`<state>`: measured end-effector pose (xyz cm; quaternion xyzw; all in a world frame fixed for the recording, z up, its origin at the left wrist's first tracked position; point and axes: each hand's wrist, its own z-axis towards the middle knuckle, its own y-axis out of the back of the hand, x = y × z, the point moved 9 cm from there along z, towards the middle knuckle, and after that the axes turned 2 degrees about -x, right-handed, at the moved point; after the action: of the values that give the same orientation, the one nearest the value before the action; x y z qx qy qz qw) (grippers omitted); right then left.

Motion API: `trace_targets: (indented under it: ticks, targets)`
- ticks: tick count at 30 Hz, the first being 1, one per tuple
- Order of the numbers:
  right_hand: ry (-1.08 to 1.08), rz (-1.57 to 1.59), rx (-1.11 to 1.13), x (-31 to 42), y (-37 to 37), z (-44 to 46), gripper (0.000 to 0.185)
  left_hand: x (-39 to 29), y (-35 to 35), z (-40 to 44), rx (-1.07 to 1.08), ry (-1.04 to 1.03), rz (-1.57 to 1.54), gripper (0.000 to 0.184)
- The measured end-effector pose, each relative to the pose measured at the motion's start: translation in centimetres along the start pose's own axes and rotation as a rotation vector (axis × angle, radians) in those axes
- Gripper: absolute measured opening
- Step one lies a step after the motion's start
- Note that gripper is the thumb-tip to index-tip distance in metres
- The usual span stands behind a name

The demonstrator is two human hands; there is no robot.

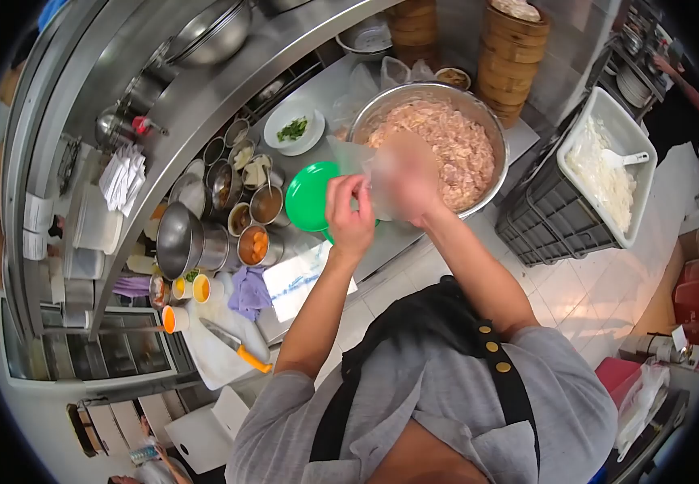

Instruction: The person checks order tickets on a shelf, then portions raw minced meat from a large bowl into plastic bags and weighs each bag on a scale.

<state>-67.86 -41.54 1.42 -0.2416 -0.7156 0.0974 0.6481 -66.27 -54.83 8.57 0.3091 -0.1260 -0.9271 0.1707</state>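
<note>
My left hand [350, 214] is closed, with its fingertips pinched at the edge of a piece of thin clear plastic [353, 158], perhaps a bag or disposable glove. My right hand [408, 179] is beside it, partly over the metal bowl. Blur hides its fingers, so I cannot tell how they are placed. The large steel bowl [501, 153] holds a heap of pale pink minced meat [464, 149]. A green plate [307, 198] lies just left of my left hand, and a white plate [311, 143] with chopped green herbs is behind it.
Bamboo steamers [513, 60] are stacked behind the bowl. To the right stands a dark crate [555, 214] with a white tub on top. Steel containers [267, 206], a purple cloth [249, 292] and an orange-handled knife [240, 348] are at left. A steel shelf [228, 101] overhangs the counter.
</note>
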Motion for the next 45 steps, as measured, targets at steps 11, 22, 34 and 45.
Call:
trace_targets:
  ticks: [11, 22, 34, 45]
  targets:
    - [-0.211, 0.653, 0.293, 1.0, 5.7, 2.1, 0.051, 10.2, -10.4, -3.8, -0.115, 1.41, -1.571, 0.021]
    - [0.463, -1.327, 0.027, 12.3, 3.3, 11.0, 0.06, -0.4, -8.1, 7.2, 0.558, 0.503, -0.298, 0.03]
    - [0.049, -1.057, 0.418, 7.7, 4.9, 12.7, 0.078, 7.0, -2.3, 10.5, 0.403, 0.137, 0.504, 0.032]
    - [0.167, -1.835, 0.429, -3.9, 13.9, 8.6, 0.083, 14.6, 5.2, 5.2, 0.362, 0.456, 0.592, 0.027]
